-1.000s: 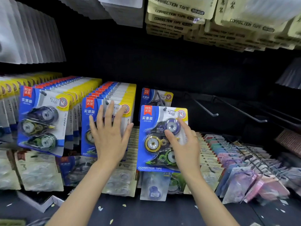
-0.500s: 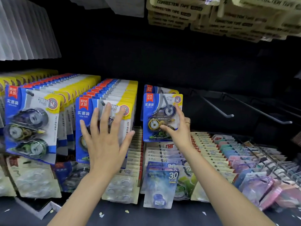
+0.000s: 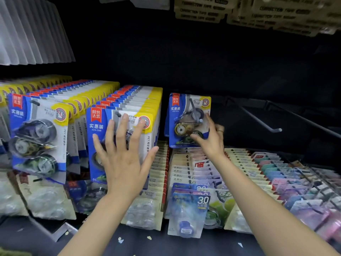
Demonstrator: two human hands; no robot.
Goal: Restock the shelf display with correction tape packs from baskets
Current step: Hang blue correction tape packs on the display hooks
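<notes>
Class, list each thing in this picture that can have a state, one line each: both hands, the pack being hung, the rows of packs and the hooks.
Left hand: open, fingers spread flat on the middle row.
Right hand: pinching the pack.
Pack: upright, threaded on its hook.
Middle row: full.
Left row: full.
Right hooks: bare.
</notes>
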